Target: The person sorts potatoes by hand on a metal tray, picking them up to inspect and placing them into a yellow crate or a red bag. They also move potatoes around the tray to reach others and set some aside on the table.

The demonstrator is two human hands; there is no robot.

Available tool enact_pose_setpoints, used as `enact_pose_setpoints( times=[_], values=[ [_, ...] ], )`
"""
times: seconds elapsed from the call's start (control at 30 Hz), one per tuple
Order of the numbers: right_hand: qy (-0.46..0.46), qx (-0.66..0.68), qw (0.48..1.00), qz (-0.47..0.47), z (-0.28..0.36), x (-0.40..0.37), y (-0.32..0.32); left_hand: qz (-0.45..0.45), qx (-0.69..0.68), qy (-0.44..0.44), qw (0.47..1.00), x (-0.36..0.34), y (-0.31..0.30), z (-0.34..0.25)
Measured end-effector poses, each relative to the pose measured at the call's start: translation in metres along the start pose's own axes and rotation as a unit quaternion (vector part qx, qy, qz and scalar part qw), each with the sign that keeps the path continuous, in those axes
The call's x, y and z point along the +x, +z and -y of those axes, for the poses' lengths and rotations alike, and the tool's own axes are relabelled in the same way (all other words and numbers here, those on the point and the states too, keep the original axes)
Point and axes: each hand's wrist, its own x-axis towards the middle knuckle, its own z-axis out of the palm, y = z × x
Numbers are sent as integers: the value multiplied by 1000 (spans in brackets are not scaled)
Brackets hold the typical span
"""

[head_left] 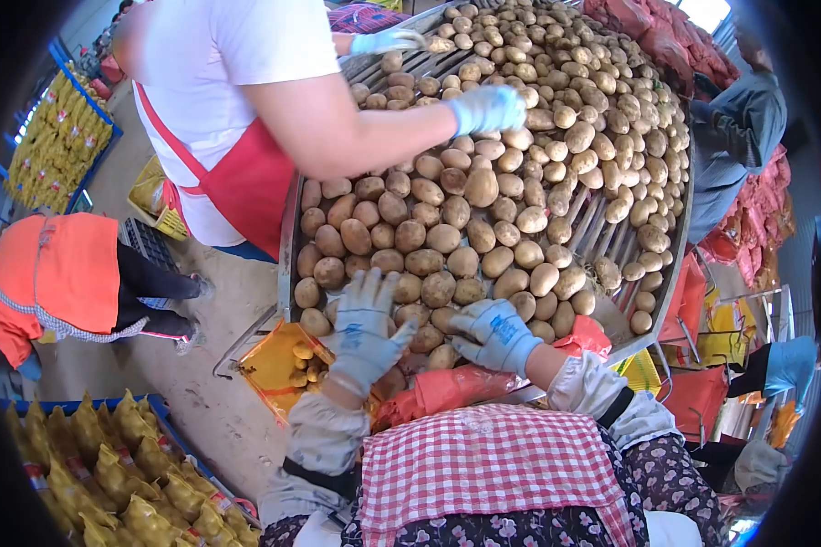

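Note:
Many potatoes (444, 239) cover a slatted metal sorting table (596, 228). My left hand (365, 324), in a pale blue glove, lies over the potatoes at the near edge. Its fingers are spread, pointing away from me, and nothing is gripped in them. To its right, my right hand (497, 335), gloved alike, rests on the near potatoes with its fingers reaching leftward and slightly bent. They look apart, and no potato is visibly held. Several potatoes sit in the gap between both hands. Red sacking (447, 392) hangs along the near edge, below my hands.
At the left edge, a co-worker in a red apron (246, 187) reaches gloved hands (488, 110) over the potatoes. An orange sack (274, 365) holding potatoes hangs at the near left corner. Filled yellow net bags (109, 465) stand lower left. Another person (73, 273) bends on the left.

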Motion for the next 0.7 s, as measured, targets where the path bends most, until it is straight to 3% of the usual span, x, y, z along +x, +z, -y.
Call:
enact_pose_setpoints(
  times=[0.07,0.13,0.2,0.27,0.3,0.33,0.4,0.43,0.5,0.6,0.7],
  values=[
    [46,19,991,-125,-14,-2,1,47,48,-5,998,-10,6,6],
    [84,-32,989,-113,-15,-10,-8,200,96,-69,973,-21,-20,14],
    [67,-111,991,16,-16,-10,-15,240,118,-50,962,-25,-38,12],
    [53,-117,992,14,-12,-1,-6,325,-53,-185,926,-19,-43,0],
    [44,-125,990,56,-7,6,-11,202,-67,-151,965,-20,-28,-1],
    [36,-133,986,95,-5,9,-14,205,-63,-150,965,-19,-16,-2],
    [19,-104,993,47,-11,1,-9,177,120,-17,977,-4,1,-12],
    [18,-19,1000,5,-17,-4,-8,191,76,-55,977,-11,25,-1],
    [23,125,989,-70,-32,-16,-1,212,91,-48,972,-15,19,1],
    [26,106,985,-130,-36,-28,11,207,110,-32,972,-29,15,8],
    [37,103,985,-130,-36,-30,13,193,109,-44,974,-30,2,-15]
  ],
)
